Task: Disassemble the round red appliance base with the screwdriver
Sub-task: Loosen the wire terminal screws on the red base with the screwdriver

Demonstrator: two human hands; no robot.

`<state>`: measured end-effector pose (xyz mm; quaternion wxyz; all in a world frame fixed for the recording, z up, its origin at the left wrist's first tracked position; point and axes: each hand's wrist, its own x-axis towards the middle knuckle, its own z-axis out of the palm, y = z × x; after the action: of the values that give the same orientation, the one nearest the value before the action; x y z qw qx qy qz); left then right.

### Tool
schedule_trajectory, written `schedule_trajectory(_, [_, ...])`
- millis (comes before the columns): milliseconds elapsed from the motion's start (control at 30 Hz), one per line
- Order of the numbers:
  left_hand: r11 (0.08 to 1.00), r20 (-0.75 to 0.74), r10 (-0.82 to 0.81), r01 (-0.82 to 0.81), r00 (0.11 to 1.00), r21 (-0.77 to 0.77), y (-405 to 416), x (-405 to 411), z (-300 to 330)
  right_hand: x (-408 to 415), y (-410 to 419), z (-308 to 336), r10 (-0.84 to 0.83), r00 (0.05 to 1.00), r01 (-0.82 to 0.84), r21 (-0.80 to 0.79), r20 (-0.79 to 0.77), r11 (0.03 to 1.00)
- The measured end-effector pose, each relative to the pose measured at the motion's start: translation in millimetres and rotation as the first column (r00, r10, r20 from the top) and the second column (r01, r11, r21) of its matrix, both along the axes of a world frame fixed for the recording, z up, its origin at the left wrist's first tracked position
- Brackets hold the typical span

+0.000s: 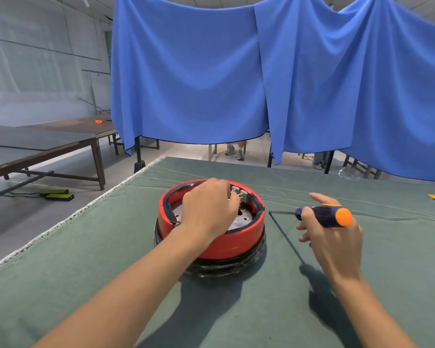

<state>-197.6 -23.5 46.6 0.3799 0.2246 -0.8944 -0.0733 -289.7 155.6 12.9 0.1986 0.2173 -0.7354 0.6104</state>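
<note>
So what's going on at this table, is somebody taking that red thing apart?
Yes. A person is working on a round red appliance base that sits on a green cloth. Their left hand reaches down into its open top, fingers by a small metal terminal block at the far rim. Their right hand holds an orange and dark screwdriver off to the side, tip pointing toward the base but not touching it.

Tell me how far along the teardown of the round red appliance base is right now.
Done: the round red appliance base already sits open on the green cloth-covered table, its metal inner plate exposed. In hand: the left hand reaches inside by the terminal block, while the right hand holds the orange-and-black screwdriver aside, tip off the base. Left: the plate and red shell remain assembled.
</note>
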Motion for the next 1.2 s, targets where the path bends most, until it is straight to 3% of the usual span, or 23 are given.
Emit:
schedule_trajectory(67, [1.0,0.057,0.003,-0.003,0.998,-0.009,-10.8,-18.1,9.2,-6.2,-1.3,-5.1,0.075,0.987,-0.06,-0.105,0.141,0.993])
schedule_trajectory(133, [0.995,0.226,0.078,-0.063,0.971,-0.071,-23.3,-32.2,13.0,-11.2,-4.4,-9.0,0.154,0.956,-0.093,-0.242,0.25,0.966])
schedule_trajectory(200, [0.973,0.35,0.201,-0.145,0.915,-0.181,-37.8,-40.7,16.7,-18.3,-9.4,-7.1,0.145,0.951,-0.056,-0.308,0.273,0.95])
schedule_trajectory(267, [0.969,0.362,0.202,-0.133,0.91,-0.206,-53.5,-51.1,21.7,-30.8,-16.4,2.4,0.084,0.963,-0.001,-0.309,0.255,0.951])
schedule_trajectory(333, [0.992,0.383,0.068,-0.021,0.921,-0.127,-69.8,-64.9,23.9,-44.5,-26.3,17.1,0.028,0.968,0.043,-0.275,0.25,0.96])
schedule_trajectory(433, [0.994,0.528,-0.088,0.04,0.845,0.1,-81.8,-72.4,13.8,-48.1,-37.6,34.1,-0.003,0.965,0.076,-0.269,0.26,0.96])
schedule_trajectory(500, [0.99,0.586,-0.1,0.024,0.804,0.137,-81.2,-66.1,-1.0,-37.4,-41.2,39.4,0.003,0.97,0.069,-0.288,0.242,0.955])
schedule_trajectory(767, [0.992,0.572,0.099,-0.129,0.814,0.011,-41.7,-24.1,-8.4,20.5,-34.3,97.0,0.082,0.997,-0.077,-0.323,0.002,0.943])
schedule_trajectory(1000, [0.956,0.579,0.29,-0.262,0.762,-0.133,-14.9,-6.8,9.5,35.4,-37.5,116.8,-0.009,0.993,-0.019,-0.236,-0.118,0.972])
schedule_trajectory(1067, [0.969,0.532,0.244,-0.19,0.811,-0.156,-15.7,-11.4,8.5,34.1,-41.8,119.3,-0.028,0.988,0.0,-0.184,-0.151,0.983])
schedule_trajectory(1133, [0.995,0.462,0.029,0.017,0.886,-0.094,-19.8,-18.0,2.1,29.5,-45.1,121.8,-0.044,0.986,0.018,-0.162,-0.158,0.987])
schedule_trajectory(1200, [0.975,0.407,-0.221,0.216,0.886,0.058,-24.6,-22.1,-5.0,23.8,-47.8,122.6,-0.043,0.986,0.018,-0.154,-0.163,0.988])
